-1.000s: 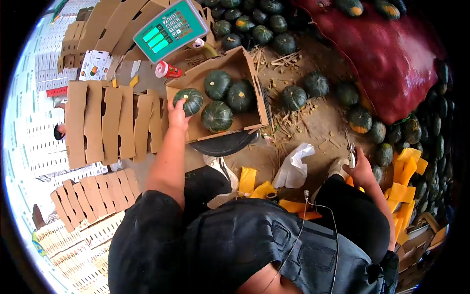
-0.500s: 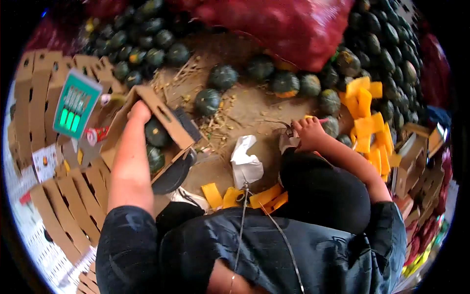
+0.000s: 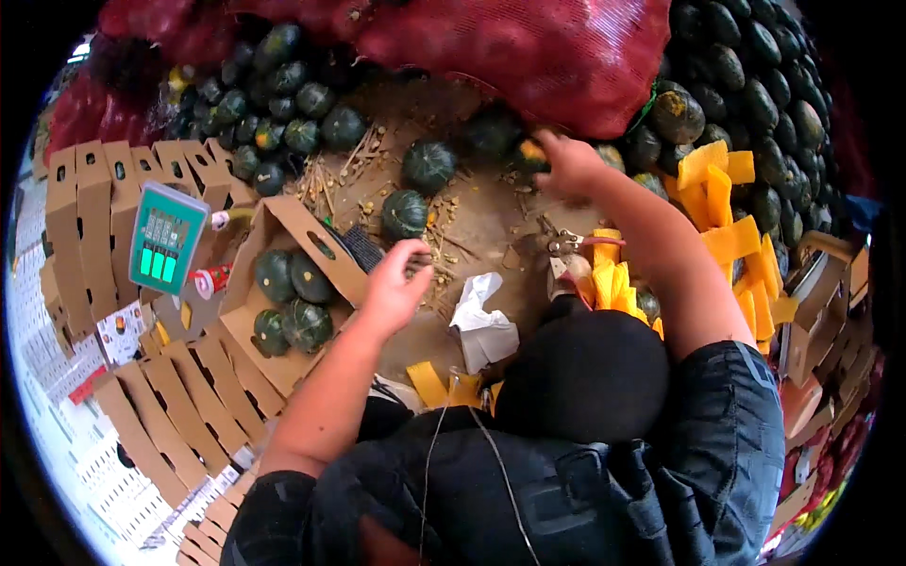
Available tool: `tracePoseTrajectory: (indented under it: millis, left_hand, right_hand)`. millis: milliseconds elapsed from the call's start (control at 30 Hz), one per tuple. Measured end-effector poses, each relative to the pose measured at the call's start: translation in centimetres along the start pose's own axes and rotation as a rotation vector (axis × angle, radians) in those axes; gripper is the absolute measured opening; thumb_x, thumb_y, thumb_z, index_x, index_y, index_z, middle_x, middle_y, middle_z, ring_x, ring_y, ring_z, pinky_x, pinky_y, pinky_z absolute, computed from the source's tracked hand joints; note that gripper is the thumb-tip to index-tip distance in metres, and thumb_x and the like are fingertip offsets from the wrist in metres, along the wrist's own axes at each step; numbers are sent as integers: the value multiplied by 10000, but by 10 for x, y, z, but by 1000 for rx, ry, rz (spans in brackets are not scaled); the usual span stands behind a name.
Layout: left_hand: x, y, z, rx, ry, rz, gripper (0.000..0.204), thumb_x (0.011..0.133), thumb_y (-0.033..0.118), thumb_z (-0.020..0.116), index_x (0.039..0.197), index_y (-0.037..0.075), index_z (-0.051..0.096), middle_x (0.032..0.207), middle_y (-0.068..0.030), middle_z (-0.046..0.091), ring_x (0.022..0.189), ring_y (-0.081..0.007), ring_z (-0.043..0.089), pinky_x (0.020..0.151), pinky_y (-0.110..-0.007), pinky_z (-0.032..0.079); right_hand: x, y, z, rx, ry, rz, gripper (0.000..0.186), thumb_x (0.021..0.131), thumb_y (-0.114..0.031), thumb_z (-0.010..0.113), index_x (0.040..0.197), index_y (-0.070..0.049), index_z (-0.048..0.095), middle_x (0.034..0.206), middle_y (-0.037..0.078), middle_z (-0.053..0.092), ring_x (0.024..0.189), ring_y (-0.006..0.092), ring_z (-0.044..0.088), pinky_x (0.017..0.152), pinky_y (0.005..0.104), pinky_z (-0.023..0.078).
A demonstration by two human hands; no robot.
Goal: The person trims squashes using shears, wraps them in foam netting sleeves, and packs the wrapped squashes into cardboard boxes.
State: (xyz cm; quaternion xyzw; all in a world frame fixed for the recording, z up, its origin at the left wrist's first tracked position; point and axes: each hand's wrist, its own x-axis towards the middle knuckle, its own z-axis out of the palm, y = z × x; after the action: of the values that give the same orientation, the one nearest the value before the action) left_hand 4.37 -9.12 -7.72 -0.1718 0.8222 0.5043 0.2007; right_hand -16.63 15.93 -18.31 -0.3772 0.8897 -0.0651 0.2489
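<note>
Pumpkin with an orange patch (image 3: 530,158) sits at the upper centre of the frame, just below a big red mesh sack (image 3: 528,57), and from my remote seat I see the right hand (image 3: 566,168) reaching to it, fingers at its side; I cannot tell whether they grip it or only touch it. The left hand (image 3: 401,283) is at mid-frame, fingers loosely curled and thumb apart, with nothing visible in it, just below a dark green pumpkin (image 3: 404,215); another pumpkin (image 3: 429,167) lies a little above that one. Left of centre, I have a tilted cardboard box (image 3: 326,243) with four green pumpkins (image 3: 307,325) inside, and beyond it a green keypad panel (image 3: 168,241) with lit displays. Crumpled white paper (image 3: 483,325) lies near the centre, and yellow-orange sleeves (image 3: 731,241) are heaped at right, beside piled dark pumpkins (image 3: 764,104)
</note>
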Motion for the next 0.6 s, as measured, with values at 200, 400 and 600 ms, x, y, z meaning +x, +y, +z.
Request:
tracePoseTrajectory:
  millis: [200, 400, 600]
  left_hand:
    - [31, 18, 43, -1049, -13, -184, 512, 790, 83, 622, 1247, 73, 390, 1141, -91, 501, 1018, -195, 509, 856, -341, 432]
    - [20, 33, 38, -1076, 57, -26, 572, 743, 55, 660, 1237, 46, 370, 1095, -83, 509, 998, -184, 510, 883, -339, 435]
    - [-7, 23, 17, -1035, 193, 9, 598, 747, 59, 660, 1259, 63, 349, 1122, -91, 499, 1027, -196, 498, 902, -352, 419]
  right_hand:
    - [-34, -77, -8, 2089, -434, 316, 377, 873, -319, 471, 1110, -32, 527, 991, 88, 601, 868, 174, 583, 795, 334, 472]
    - [-54, -87, -16, 1663, -175, 82, 390, 923, -348, 424, 1136, -40, 530, 987, 46, 573, 835, 130, 536, 744, 292, 451]
    - [-74, -76, -9, 1470, -24, -35, 489, 850, -273, 575, 1247, -42, 406, 1075, 83, 526, 984, 163, 503, 844, 288, 416]
